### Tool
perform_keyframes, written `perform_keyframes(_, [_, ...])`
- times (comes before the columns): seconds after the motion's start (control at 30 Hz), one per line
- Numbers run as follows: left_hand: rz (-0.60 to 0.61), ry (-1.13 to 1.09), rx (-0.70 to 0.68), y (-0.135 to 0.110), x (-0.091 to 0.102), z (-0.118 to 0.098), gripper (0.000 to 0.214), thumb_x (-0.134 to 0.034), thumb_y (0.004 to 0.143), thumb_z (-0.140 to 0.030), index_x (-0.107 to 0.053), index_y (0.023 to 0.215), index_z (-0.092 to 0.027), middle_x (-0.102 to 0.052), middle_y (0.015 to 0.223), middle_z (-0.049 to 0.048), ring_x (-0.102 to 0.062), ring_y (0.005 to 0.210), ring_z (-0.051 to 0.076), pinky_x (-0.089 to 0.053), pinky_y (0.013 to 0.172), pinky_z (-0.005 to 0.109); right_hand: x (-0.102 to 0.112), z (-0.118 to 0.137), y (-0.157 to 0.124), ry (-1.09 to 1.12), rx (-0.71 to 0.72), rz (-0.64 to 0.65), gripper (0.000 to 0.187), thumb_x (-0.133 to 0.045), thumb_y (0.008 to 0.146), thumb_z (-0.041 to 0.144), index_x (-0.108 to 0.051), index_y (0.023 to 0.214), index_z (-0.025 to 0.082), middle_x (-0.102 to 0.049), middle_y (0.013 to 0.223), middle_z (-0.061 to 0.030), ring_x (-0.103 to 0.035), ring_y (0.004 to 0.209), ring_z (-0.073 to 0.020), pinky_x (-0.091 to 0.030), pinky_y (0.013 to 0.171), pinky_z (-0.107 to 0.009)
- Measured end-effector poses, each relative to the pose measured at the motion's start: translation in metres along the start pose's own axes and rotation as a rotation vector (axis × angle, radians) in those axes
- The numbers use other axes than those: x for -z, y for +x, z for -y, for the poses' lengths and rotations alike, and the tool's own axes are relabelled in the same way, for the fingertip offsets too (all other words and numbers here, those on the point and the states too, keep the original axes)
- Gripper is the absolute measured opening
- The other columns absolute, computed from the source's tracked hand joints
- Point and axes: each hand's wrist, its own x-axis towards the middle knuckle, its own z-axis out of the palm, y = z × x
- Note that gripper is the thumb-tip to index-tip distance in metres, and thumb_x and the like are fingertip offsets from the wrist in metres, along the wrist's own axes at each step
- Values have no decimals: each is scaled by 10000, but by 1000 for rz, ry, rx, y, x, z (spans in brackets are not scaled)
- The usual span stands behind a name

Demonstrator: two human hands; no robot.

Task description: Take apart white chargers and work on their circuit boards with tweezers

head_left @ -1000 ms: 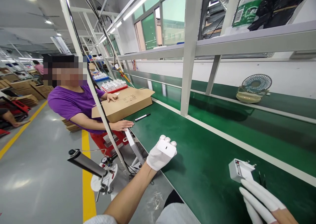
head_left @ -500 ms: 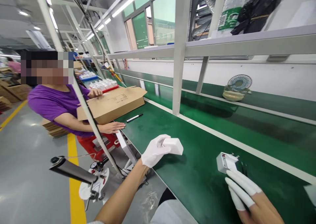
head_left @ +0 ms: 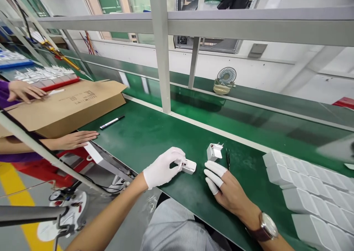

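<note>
1. Casing (head_left: 190,166), white, open side up: taken as clock centre, 12 away from wearer. It sits low at the green worktop (head_left: 138,133); contact cannot be told.
2. Left hand (head_left: 163,168), white-gloved: narrow pinch on its 9 o'clock end.
3. Right hand (head_left: 229,192), at 4: palm down, sheathed fingers extended, loosely spread, tips just short of the second casing (head_left: 213,153).
4. Second casing at 2, opened, a white part jutting toward 3; dark pronged tool (head_left: 227,158) just beside.
5. Near edge of worktop slants from past 9 down to 5, under left wrist.
6. Far limit: white strip (head_left: 215,129) at 1; post (head_left: 163,59) at 11.
7. Room: broad green stretch toward 10, up to pen (head_left: 112,122) and carton (head_left: 69,109); narrower one between right hand and casing rows (head_left: 304,201), 3 to 4. Co-worker's hand (head_left: 77,138) at the edge, past 9.
</note>
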Motion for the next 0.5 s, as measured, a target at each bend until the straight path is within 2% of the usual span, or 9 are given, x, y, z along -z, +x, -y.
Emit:
perform_keyframes(0.23, [-129, 23, -75, -25, -16, 3, 217, -572, 902, -49, -663, 978, -230, -574, 1175, 84, -590, 1098, 184, -528, 939, 363, -3, 18, 10, 56, -19, 98, 610, -639, 940, 226, -408, 1503, 182, -580, 1407, -154, -513, 1356, -295, -511, 1101, -482])
perform_keyframes(0.5, [-140, 28, -21, -33, -16, 6, 247, -579, 913, -45, -669, 1018, -249, -591, 1164, 68, -576, 1154, 188, -520, 969, 366, 2, 26, 30, 79, 17, 144, 597, -620, 955, 221, -398, 1506, 166, -618, 1358, -148, -569, 1294, -259, -518, 1091, -420])
